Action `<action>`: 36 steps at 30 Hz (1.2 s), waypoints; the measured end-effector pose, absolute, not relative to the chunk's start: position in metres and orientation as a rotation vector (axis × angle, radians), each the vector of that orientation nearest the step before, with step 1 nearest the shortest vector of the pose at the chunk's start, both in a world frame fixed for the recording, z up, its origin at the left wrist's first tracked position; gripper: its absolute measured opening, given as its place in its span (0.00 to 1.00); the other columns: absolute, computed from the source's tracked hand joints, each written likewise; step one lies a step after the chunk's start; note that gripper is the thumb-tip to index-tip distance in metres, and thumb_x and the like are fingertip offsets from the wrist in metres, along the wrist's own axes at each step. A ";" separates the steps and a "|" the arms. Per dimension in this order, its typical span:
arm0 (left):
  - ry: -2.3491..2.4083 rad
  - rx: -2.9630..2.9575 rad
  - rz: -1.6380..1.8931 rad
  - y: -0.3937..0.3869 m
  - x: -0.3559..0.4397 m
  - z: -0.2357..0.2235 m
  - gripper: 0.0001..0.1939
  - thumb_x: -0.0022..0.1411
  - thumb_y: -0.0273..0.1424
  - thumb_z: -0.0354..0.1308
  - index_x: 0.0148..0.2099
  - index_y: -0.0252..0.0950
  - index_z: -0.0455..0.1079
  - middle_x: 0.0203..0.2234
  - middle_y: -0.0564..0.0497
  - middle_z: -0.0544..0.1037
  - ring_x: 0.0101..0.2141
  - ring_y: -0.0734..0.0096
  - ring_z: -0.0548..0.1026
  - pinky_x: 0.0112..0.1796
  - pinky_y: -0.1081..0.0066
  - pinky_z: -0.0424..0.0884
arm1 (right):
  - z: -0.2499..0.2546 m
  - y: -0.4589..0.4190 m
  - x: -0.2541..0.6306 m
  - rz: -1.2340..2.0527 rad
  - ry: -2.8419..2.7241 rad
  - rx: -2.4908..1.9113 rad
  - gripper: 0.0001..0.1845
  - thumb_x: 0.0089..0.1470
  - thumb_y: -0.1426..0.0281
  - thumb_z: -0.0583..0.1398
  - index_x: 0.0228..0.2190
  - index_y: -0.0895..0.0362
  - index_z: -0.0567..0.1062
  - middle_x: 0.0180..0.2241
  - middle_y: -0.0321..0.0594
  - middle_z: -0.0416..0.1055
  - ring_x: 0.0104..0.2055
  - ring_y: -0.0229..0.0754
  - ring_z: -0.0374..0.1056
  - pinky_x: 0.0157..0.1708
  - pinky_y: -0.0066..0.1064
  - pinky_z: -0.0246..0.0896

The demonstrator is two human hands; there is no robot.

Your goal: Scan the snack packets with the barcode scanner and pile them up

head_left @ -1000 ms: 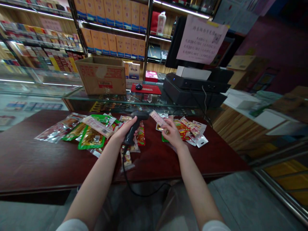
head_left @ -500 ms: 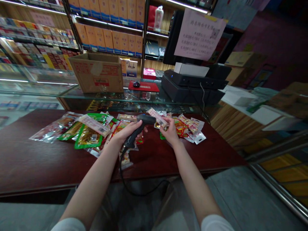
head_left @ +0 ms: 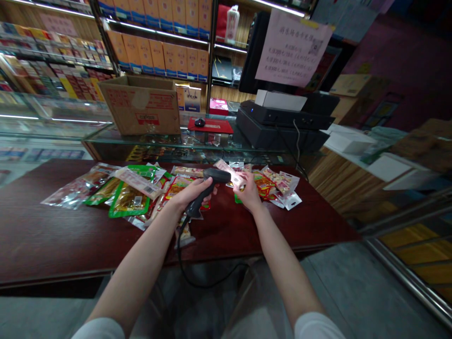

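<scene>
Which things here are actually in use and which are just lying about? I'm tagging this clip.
In use:
- left hand gripping the barcode scanner
- right hand holding a pink snack packet

Lying about:
- green packet
- cardboard box
- mouse
- till
- table

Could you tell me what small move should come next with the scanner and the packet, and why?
Probably hold the barcode scanner steady: the left hand aims its head right at the pink snack packet held up by the right hand, almost touching it.
</scene>
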State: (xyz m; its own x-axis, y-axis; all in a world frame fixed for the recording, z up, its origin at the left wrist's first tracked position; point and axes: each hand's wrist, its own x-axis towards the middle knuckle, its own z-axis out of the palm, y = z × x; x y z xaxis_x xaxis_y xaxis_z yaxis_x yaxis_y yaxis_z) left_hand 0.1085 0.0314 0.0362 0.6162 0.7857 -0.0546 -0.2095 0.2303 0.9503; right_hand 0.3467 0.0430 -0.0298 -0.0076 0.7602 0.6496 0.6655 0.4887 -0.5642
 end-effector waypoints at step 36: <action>1.042 0.757 1.204 0.076 0.056 0.033 0.17 0.64 0.41 0.56 0.29 0.32 0.67 0.17 0.52 0.70 0.15 0.78 0.66 0.16 0.78 0.64 | -0.025 0.087 0.255 0.535 -2.109 -1.578 0.41 0.30 0.62 0.74 0.48 0.61 0.75 0.45 0.52 0.73 0.46 0.54 0.67 0.47 0.43 0.61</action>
State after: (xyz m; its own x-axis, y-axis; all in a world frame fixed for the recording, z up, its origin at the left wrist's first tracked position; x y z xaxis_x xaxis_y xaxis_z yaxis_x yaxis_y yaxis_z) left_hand 0.0560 0.0756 0.0327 0.0280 0.9727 -0.2305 -0.3678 0.2245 0.9024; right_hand 0.2545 0.0872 -0.0247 -0.2443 0.9620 0.1216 0.7877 0.2700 -0.5538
